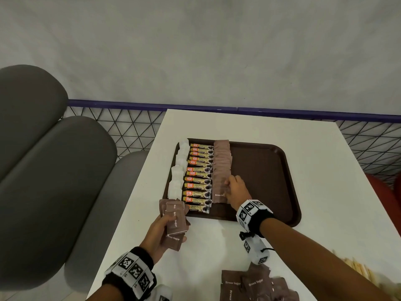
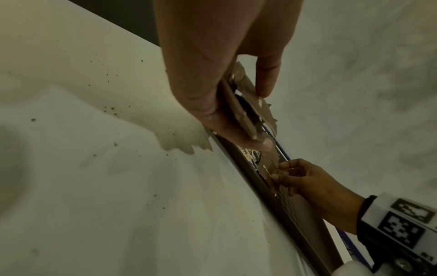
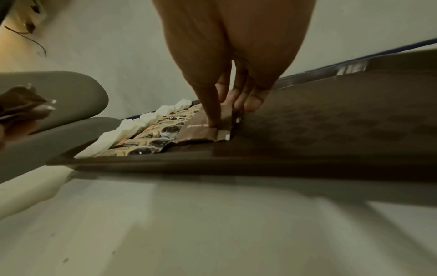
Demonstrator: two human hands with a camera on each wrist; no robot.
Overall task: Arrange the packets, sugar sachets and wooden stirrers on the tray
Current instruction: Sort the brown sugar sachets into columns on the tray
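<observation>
Twelve granule packets (image 1: 198,177) (one column), one tray (image 1: 264,170)

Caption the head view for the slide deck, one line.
Right hand sets a brown sugar sachet on the tray; left hand holds spare sachets.

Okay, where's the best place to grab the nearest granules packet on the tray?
Pinch the granules packet at its right end, coming from above: it lies flat, the tray floor is bare there, and the left hand crowds its left end.
</observation>
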